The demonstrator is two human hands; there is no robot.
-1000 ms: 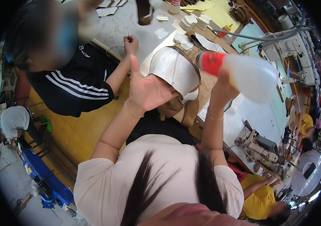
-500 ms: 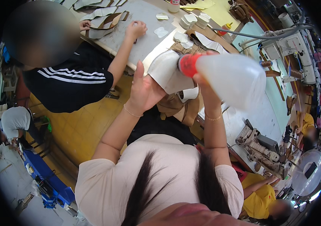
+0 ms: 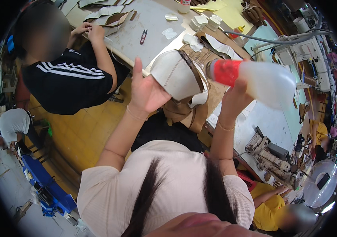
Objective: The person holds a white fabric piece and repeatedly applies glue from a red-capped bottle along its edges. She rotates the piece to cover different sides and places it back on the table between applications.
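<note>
My left hand (image 3: 149, 94) supports a pale, curved stitched piece (image 3: 176, 75) that looks like a shoe upper. Its thumb points up beside the piece, while the other fingers are partly hidden beneath. A dark brown strip runs along the piece's right edge. In my right hand (image 3: 236, 94) is a translucent squeeze bottle (image 3: 273, 85) with a red band near its neck. The bottle lies nearly level, its neck end pointing left toward the brown edge but apart from it. Brown and white material (image 3: 194, 112) hangs below the piece, near my lap.
On the worktable (image 3: 129, 43) lie thread snips (image 3: 143, 36), stacks of white cut pieces (image 3: 198, 22) and a small yellow bottle with a red tip (image 3: 237, 31). A co-worker in black (image 3: 69, 83) handles strips at left. Sewing machines (image 3: 311, 59) (image 3: 273, 154) stand at right.
My right hand and the bottle have moved right, away from the piece's edge. The held piece has turned slightly. The co-worker's arm has drawn back left, leaving the snips in view.
</note>
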